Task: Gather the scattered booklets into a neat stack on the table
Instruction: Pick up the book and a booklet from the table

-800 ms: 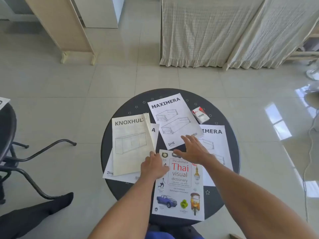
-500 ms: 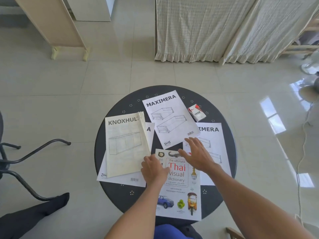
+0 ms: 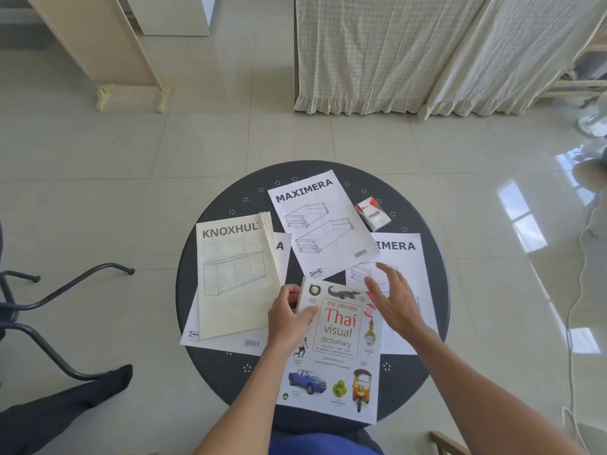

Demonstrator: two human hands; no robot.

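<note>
A round dark table [image 3: 213, 221] carries several booklets. The yellowish KNOXHULT booklet [image 3: 236, 274] lies at the left on top of a white booklet [image 3: 226, 344]. One MAXIMERA booklet [image 3: 322, 224] lies at the back, and another MAXIMERA booklet [image 3: 405, 251] lies at the right. Nearest me is the colourful Thai visual dictionary [image 3: 335, 362]. My left hand [image 3: 287, 320] grips its upper left edge, thumb on the cover, and that edge looks slightly raised. My right hand [image 3: 394, 298] hovers open, fingers spread, over the dictionary's upper right corner and the right MAXIMERA booklet.
A small red and white VESS pack [image 3: 373, 214] stands at the table's back right. An office chair base [image 3: 49, 300] and a leg in black [image 3: 56, 418] are at the left. A cable [image 3: 578, 290] runs over the floor at the right.
My left hand left the KNOXHULT booklet's corner and took hold of the dictionary's left edge. My right hand slid right, off the dictionary's top edge.
</note>
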